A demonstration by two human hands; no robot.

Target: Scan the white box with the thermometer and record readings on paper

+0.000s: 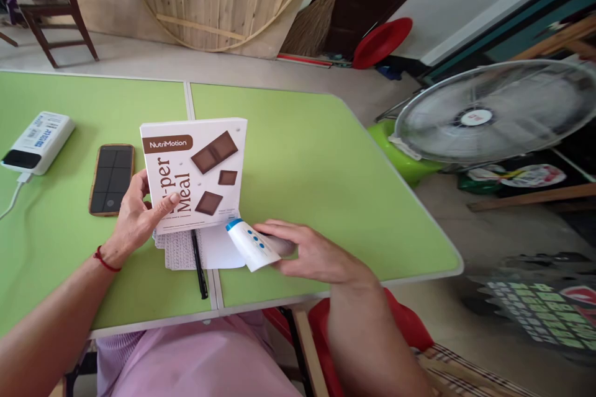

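My left hand grips a white NutriMotion meal box with chocolate pieces printed on it, thumb across its front, fingers behind. The box is held upright above the table. In my right hand is a white handheld barcode scanner with a blue rim and several blue dots. Its blue end faces the lower right corner of the box, close to it. Beneath both lie sheets of paper, partly hidden by the box. A black pen rests across the paper.
On the green table, a phone lies left of the box. Farther left is a white power bank with a cable plugged in. A fan stands off the table's right edge. A red stool is below my right arm.
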